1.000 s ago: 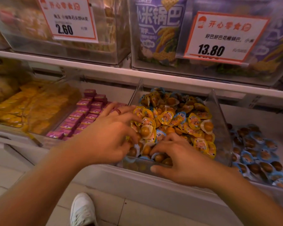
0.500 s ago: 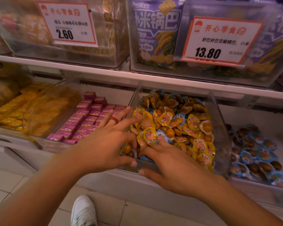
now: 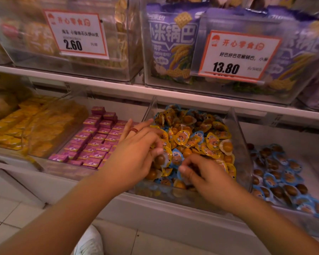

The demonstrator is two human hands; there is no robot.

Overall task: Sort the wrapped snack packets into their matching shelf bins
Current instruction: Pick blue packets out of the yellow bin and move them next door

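Note:
A clear tilted bin (image 3: 242, 144) on the lower shelf holds a heap of small egg snack packets (image 3: 197, 137), mostly yellow-wrapped with several blue-wrapped ones mixed in. My left hand (image 3: 136, 153), a red ring on one finger, is at the bin's left front. Its thumb and fingers pinch a packet with a dark brown egg (image 3: 160, 159). My right hand (image 3: 208, 178) rests on the front of the heap with fingers curled down into the packets. What those fingers hold is hidden. A blue packet (image 3: 176, 159) lies between the two hands.
To the right lies an open section of blue-wrapped brown egg packets (image 3: 276, 173). Pink boxes (image 3: 94, 142) and yellow packets (image 3: 11, 129) fill the bins to the left. The upper shelf (image 3: 118, 85) carries clear bins with price tags. My white shoe (image 3: 89, 243) is on the tiled floor.
Both hands have shifted within the front of the heap. The left hand's spread fingers have closed into a pinch on a brown egg packet, and the right hand's fingers have curled in.

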